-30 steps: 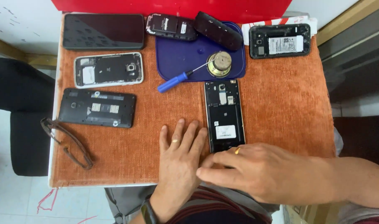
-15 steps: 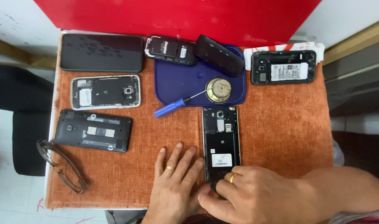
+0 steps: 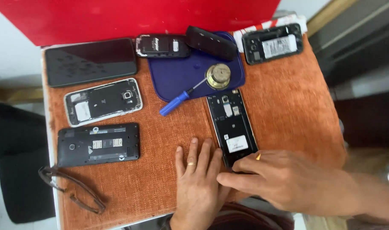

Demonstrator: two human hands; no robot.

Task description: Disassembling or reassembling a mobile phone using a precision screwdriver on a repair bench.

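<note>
Opened phone [image 3: 232,127], back cover off, lies flat on the cloth-covered worktop [image 3: 288,110], pinned at its near end by right hand [image 3: 288,181] fingertips, left hand [image 3: 198,179] spread flat alongside; judged light, rigid, fragile inside, best gripped by long edges.

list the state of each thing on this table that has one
opened phone by the hands: back cover off, insides showing, both hands at its lower end
left hand: flat on the cloth
right hand: fingertips on the phone's bottom edge
blue screwdriver: lying loose, untouched
silver-framed phone: back off
large dark phone: screen dark
glasses: lying at the table edge
</note>
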